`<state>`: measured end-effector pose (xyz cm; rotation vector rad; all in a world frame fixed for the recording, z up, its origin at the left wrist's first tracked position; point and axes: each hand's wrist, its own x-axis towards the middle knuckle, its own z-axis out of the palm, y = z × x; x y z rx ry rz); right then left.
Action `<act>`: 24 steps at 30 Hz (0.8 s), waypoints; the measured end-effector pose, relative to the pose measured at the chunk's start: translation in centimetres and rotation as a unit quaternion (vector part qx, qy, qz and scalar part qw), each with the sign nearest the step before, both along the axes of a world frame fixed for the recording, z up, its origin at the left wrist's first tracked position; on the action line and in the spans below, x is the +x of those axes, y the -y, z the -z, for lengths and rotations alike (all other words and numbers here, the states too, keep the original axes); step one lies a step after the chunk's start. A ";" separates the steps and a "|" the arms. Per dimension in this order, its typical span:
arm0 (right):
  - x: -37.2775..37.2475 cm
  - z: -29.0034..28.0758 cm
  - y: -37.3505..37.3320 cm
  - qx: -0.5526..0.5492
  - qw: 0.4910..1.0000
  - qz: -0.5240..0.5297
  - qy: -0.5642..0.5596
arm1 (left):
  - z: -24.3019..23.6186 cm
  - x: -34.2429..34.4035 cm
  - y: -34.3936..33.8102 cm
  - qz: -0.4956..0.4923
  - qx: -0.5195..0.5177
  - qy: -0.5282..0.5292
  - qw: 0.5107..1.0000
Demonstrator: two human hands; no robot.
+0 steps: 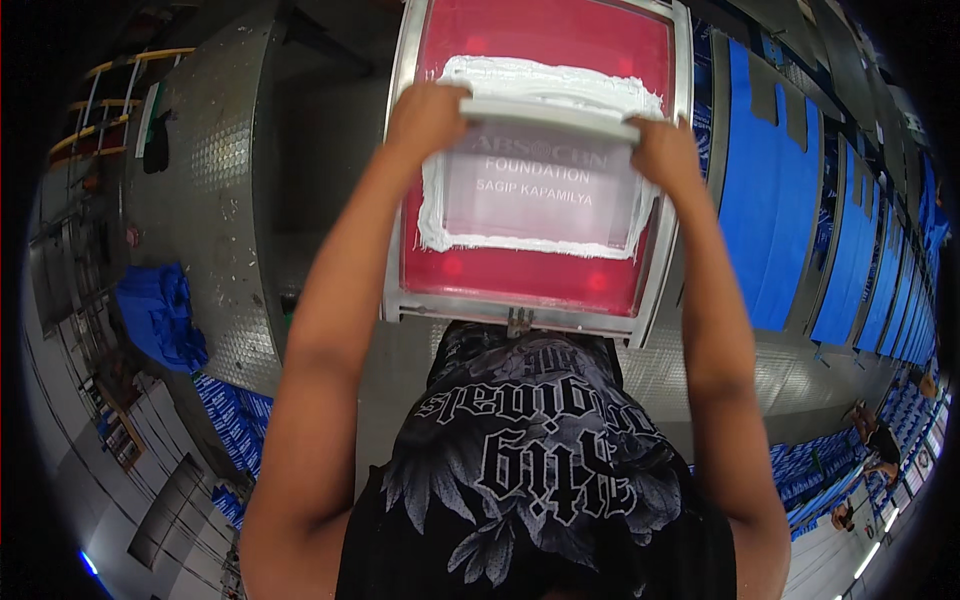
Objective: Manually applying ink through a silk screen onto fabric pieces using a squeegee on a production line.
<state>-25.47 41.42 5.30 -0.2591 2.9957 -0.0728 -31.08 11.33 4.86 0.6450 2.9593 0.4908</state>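
Observation:
Both my hands grip a long, pale squeegee (548, 116) by its two ends. My left hand (428, 122) is closed on the left end and my right hand (664, 155) on the right end. Under it lies a printing screen with a metal frame (684, 60) and red mesh (530, 285). Thick white ink (550, 72) is banked along the far side and edges a pale middle area with lettering. The squeegee crosses the far part of that area. Whether its blade touches the mesh cannot be made out.
Blue fabric panels (768, 200) lie in a row on long boards to the right. On the left stands a worn metal table (215, 150), with crumpled blue cloth (160, 315) beside it. Other people (880, 445) are far off at lower right.

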 end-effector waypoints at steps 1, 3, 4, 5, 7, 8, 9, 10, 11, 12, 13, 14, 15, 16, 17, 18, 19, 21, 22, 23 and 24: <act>-1.9 -0.7 -0.1 0.001 1.000 -0.005 0.010 | -0.5 -2.2 -0.2 0.007 -0.001 0.054 0.999; -2.0 -1.8 0.1 -0.023 0.999 -0.002 0.044 | -0.8 -2.0 -0.2 0.004 -0.010 0.064 0.998; -0.1 -2.3 0.6 -0.029 0.998 0.008 0.056 | -0.8 -0.3 0.7 0.007 -0.006 0.072 0.997; 3.0 -3.1 1.5 -0.038 0.997 0.012 0.067 | -0.9 3.1 2.4 0.004 -0.003 0.079 0.997; 10.5 -3.1 2.3 0.010 0.995 -0.010 0.097 | -0.8 10.9 4.0 0.031 0.036 0.085 0.995; 13.6 -3.5 3.2 -0.040 0.993 0.026 0.106 | -0.2 14.2 4.1 0.031 0.072 0.060 0.995; 16.2 -2.2 3.4 -0.070 0.994 0.030 0.080 | 0.7 16.6 4.0 0.052 0.090 0.043 0.994; 16.6 -1.2 3.3 -0.082 0.994 0.045 0.063 | 1.2 16.3 3.6 0.052 0.097 0.014 0.994; 16.6 -0.4 3.2 -0.098 0.992 0.056 0.047 | 1.6 16.0 3.2 0.050 0.100 -0.013 0.994; 14.5 -0.5 2.8 -0.055 0.996 0.047 0.045 | 1.7 14.0 2.7 0.041 0.086 0.007 0.995; 11.0 -0.4 2.3 -0.014 0.998 0.036 0.044 | 1.7 10.7 2.3 0.031 0.068 0.027 0.997; 7.6 -0.5 1.6 0.010 0.998 0.037 0.056 | 1.2 7.2 1.5 0.037 0.049 0.022 0.998; 4.3 -0.5 1.0 0.032 0.996 0.037 0.071 | 0.8 3.9 0.8 0.041 0.027 0.019 0.999; 1.3 -0.7 0.5 0.048 0.995 0.031 0.084 | 0.7 1.1 0.0 0.013 0.005 0.024 1.000; -0.8 0.0 -0.5 0.036 0.999 0.015 0.034 | 0.5 -1.2 -0.4 0.033 0.005 0.007 0.999; -2.9 -0.5 -0.7 0.045 0.996 0.021 0.073 | 0.8 -2.6 -0.7 0.020 0.009 0.000 1.000; -4.5 -1.1 -0.9 0.015 0.995 0.017 0.100 | 0.4 -3.5 -0.9 0.014 0.008 -0.002 1.000; -6.4 -2.1 -1.3 -0.049 0.991 0.017 0.126 | -1.0 -4.6 -0.7 -0.012 -0.004 0.094 0.995; -6.8 -2.4 -1.6 -0.048 0.991 0.006 0.124 | -1.7 -4.3 -0.4 -0.023 -0.004 0.092 0.996; -7.2 -2.6 -1.8 -0.072 0.995 -0.006 0.075 | -2.3 -3.5 0.2 -0.041 0.011 -0.020 0.999; -7.6 -3.0 -2.0 -0.096 0.995 -0.017 0.026 | -3.1 -2.4 0.4 -0.058 0.023 -0.132 0.989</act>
